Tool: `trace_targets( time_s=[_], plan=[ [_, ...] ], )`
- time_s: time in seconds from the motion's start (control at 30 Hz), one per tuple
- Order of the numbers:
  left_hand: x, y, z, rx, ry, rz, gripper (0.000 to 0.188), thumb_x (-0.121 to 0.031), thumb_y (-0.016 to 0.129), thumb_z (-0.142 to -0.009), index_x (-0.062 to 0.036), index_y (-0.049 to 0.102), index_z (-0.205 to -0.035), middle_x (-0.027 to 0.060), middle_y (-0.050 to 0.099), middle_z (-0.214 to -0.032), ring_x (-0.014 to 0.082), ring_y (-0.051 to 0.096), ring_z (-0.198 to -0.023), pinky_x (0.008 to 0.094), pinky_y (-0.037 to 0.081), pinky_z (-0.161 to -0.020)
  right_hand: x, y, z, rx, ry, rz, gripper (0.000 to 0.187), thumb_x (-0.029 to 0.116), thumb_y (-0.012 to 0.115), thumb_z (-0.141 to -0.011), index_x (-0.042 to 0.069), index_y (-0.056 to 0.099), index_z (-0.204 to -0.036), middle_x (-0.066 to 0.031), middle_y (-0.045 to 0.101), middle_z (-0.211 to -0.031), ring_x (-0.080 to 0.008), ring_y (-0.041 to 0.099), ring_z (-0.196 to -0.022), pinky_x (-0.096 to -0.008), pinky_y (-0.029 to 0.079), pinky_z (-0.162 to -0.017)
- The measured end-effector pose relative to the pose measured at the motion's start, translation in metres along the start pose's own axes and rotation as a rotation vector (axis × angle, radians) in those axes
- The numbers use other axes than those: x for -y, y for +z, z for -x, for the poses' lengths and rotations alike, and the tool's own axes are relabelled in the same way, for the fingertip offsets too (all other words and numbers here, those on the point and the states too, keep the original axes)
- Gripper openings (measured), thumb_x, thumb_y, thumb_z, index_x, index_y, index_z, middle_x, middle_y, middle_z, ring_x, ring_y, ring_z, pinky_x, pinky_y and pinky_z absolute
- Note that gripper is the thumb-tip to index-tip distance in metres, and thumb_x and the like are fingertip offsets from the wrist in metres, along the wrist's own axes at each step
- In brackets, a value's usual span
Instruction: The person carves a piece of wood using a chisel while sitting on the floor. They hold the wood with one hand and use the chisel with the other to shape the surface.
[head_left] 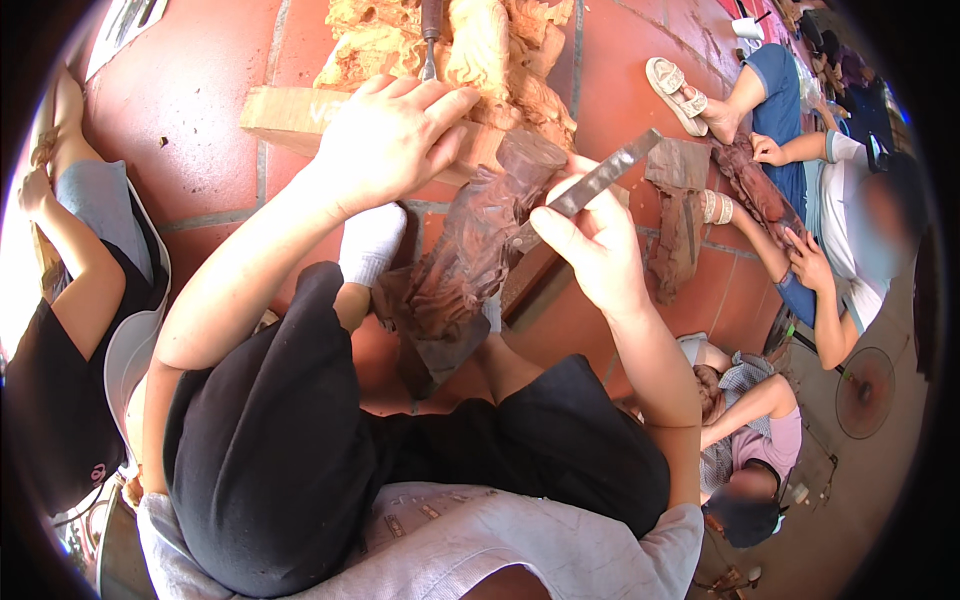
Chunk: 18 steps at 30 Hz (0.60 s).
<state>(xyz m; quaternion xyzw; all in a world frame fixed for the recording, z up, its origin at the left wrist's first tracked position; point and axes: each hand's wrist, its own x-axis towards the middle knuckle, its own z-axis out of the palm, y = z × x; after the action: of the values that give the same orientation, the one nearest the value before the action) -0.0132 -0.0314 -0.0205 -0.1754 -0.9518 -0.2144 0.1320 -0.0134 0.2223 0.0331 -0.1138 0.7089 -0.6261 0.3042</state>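
A dark reddish-brown wood carving [465, 240] stands tilted between my knees, its flat round end upward and its wider base low near my feet. My right hand [595, 240] grips a flat metal file [610, 172] beside the carving's upper end, its long bar pointing up and right. With fingers stretched out, my left hand [400, 135] is over a pale wooden block [285, 115], and nothing shows in its grasp. Just beyond its fingertips is a chisel [430, 40] with a dark handle, lying on a yellowish carved wood piece [480, 45]. Whether the left palm touches the wood is hidden.
Another dark carved piece [675, 215] stands on the red tiled floor [210, 60] to the right. Beyond it, a seated person [850, 200] holds a dark carving. Another person [750, 430] sits lower right, near a fan [865, 392]. At left, a person sits on a pale chair [140, 350].
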Motion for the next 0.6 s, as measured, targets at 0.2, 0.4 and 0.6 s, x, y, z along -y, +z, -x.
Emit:
trace_targets(
  time_s=[0.2, 0.4, 0.6],
  plan=[
    [-0.001, 0.001, 0.001, 0.004, 0.003, -0.003, 0.038, -0.020, 0.063, -0.085, -0.0136, 0.061, -0.123, 0.0062, 0.068, -0.098, 0.0242, 0.065, -0.091, 0.0371, 0.049, -0.084, 0.011, 0.003, 0.003, 0.038, -0.050, 0.098, 0.012, 0.002, 0.069, -0.088, 0.002, 0.058, -0.094, -0.0027, 0.047, -0.106, -0.0108, 0.051, -0.093, -0.0281, 0.046, -0.079],
    [0.000, 0.001, 0.001, -0.011, 0.007, -0.001, 0.038, -0.020, 0.063, -0.086, -0.0135, 0.061, -0.123, 0.0063, 0.067, -0.098, 0.0244, 0.065, -0.089, 0.0372, 0.050, -0.083, 0.018, 0.006, -0.003, -0.058, -0.023, 0.345, 0.015, 0.005, 0.073, -0.084, 0.001, 0.060, -0.091, -0.0064, 0.049, -0.109, -0.0149, 0.053, -0.098, -0.0313, 0.048, -0.082],
    [-0.001, 0.000, -0.001, -0.002, 0.011, -0.021, 0.037, -0.021, 0.063, -0.086, -0.0140, 0.061, -0.123, 0.0061, 0.067, -0.097, 0.0240, 0.065, -0.088, 0.0367, 0.050, -0.082, 0.019, 0.006, -0.003, 0.020, -0.141, 0.481, 0.013, 0.005, 0.070, -0.087, 0.001, 0.058, -0.091, -0.0038, 0.048, -0.107, -0.0111, 0.051, -0.092, -0.0275, 0.045, -0.077]
  ],
)
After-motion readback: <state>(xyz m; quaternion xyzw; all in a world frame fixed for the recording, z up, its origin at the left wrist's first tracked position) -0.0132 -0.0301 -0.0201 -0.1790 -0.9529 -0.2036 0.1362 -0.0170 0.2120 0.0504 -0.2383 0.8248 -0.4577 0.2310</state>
